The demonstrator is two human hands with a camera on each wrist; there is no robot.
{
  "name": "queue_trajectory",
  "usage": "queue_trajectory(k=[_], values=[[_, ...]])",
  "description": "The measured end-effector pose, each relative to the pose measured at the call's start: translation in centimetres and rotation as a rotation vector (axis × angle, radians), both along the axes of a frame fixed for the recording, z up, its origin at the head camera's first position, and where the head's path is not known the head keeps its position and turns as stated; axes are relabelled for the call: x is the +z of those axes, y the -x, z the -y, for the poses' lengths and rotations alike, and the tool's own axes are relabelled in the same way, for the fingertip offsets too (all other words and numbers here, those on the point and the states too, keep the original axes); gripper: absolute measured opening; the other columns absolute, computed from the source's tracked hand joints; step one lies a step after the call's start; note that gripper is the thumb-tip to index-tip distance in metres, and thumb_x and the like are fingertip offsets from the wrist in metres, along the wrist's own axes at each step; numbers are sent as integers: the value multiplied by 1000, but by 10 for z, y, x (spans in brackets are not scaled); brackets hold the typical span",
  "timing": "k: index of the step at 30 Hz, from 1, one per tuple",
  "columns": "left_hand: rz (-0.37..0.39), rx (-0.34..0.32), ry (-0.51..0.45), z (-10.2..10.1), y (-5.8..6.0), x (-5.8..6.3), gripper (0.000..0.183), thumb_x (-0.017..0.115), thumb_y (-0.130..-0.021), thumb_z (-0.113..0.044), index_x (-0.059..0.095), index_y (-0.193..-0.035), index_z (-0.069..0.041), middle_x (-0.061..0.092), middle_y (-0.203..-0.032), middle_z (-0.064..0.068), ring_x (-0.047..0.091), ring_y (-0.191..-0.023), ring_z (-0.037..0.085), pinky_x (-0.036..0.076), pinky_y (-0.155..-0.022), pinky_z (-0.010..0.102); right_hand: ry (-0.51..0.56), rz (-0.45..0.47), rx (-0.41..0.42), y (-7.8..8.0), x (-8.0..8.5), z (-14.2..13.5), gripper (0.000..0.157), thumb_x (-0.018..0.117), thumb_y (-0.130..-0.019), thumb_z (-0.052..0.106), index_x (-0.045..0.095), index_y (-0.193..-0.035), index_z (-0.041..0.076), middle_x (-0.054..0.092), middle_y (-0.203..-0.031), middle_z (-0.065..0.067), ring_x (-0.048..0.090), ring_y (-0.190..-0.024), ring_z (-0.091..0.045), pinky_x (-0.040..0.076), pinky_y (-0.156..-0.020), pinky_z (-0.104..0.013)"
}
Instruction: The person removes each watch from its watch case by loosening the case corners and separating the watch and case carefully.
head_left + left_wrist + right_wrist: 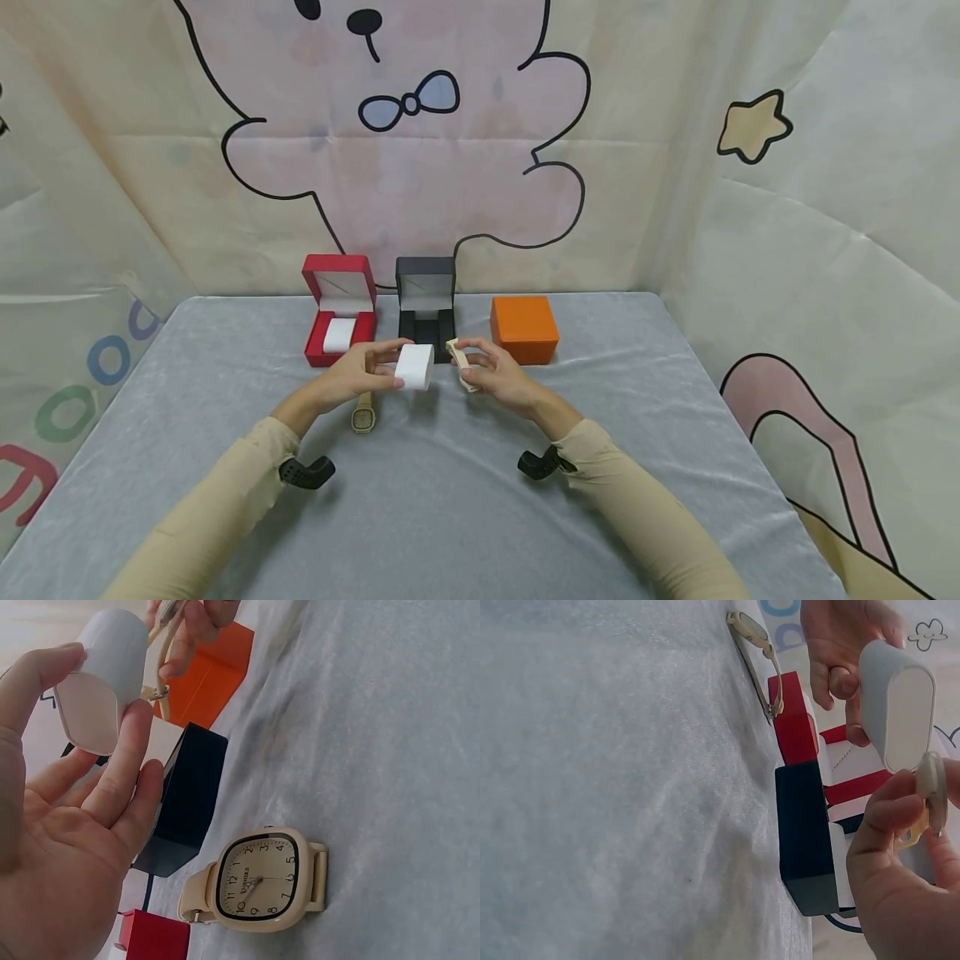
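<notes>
My left hand point(352, 375) pinches a white watch cushion point(412, 367) between thumb and fingers, above the table in front of the open black watch box point(426, 304). Facing it, my right hand point(510, 382) grips a cream wristwatch point(932, 787) by its case, and its strap hangs in a loop near the cushion. The black box behind shows no white cushion inside. On the cloth below my left hand lies a second cream wristwatch point(259, 879), its squarish numbered dial facing up.
An open red watch box point(340, 321) with a white cushion point(340, 335) inside stands left of the black one. To the right sits a closed orange box point(525, 330). Grey cloth point(420, 517) covers the table, and a printed curtain point(630, 200) hangs behind it.
</notes>
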State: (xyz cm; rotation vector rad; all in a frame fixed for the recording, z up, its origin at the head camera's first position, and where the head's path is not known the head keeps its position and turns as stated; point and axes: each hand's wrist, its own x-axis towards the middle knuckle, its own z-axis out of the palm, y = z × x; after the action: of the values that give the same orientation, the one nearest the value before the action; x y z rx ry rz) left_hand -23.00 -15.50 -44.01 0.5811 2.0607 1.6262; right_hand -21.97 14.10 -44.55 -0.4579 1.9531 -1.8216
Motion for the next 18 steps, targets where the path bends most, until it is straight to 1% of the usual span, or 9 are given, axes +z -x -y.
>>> queue_trajectory(k=[2,5,10,11,14,17,18], values=[[-3,15,7,0,0,-1,75,73,-91,-13,36,-155,-3,50,-148,23,52,-132,36,57,-90,26,-6,-16,-11,-1,-1,-1,50,59,-100,7,43,-147,6,45,-150,-30,58,-106,-14,51,-79,-29],[-1,38,13,0,0,-2,74,73,-91,-14,37,-155,-5,50,-148,22,52,-132,37,57,-90,26,-3,-30,-27,-2,-2,-1,53,60,-100,7,43,-150,7,44,-153,-28,59,-111,-15,53,-82,-32],[4,66,16,-2,0,-2,75,75,-91,-14,37,-155,-6,51,-148,22,61,-123,31,57,-89,26,12,-14,-54,-5,-3,0,56,58,-97,1,44,-151,8,45,-153,-24,60,-108,-13,52,-79,-31],[3,71,18,-2,1,-2,75,75,-91,-14,37,-156,-6,51,-147,22,63,-121,30,58,-89,26,25,-7,-55,-6,-3,0,56,58,-96,0,44,-151,7,44,-153,-26,61,-104,-12,52,-78,-30],[-10,83,20,-5,3,-3,75,74,-91,-14,36,-156,-8,51,-147,22,63,-121,31,58,-92,30,47,-7,-63,-7,-6,-1,57,57,-96,-3,44,-150,6,43,-153,-28,62,-101,-10,53,-77,-28],[-32,105,25,-7,6,-3,74,74,-91,-14,38,-156,-14,49,-149,20,59,-126,35,57,-97,37,58,-12,-61,-8,-7,-4,57,58,-96,-2,43,-150,4,42,-153,-31,63,-98,-10,53,-78,-28],[-40,111,25,-7,7,-4,74,74,-91,-15,39,-156,-17,48,-151,20,57,-129,37,56,-100,39,54,-15,-60,-8,-7,-5,57,58,-96,-1,43,-150,5,42,-153,-30,63,-100,-10,53,-78,-28]])
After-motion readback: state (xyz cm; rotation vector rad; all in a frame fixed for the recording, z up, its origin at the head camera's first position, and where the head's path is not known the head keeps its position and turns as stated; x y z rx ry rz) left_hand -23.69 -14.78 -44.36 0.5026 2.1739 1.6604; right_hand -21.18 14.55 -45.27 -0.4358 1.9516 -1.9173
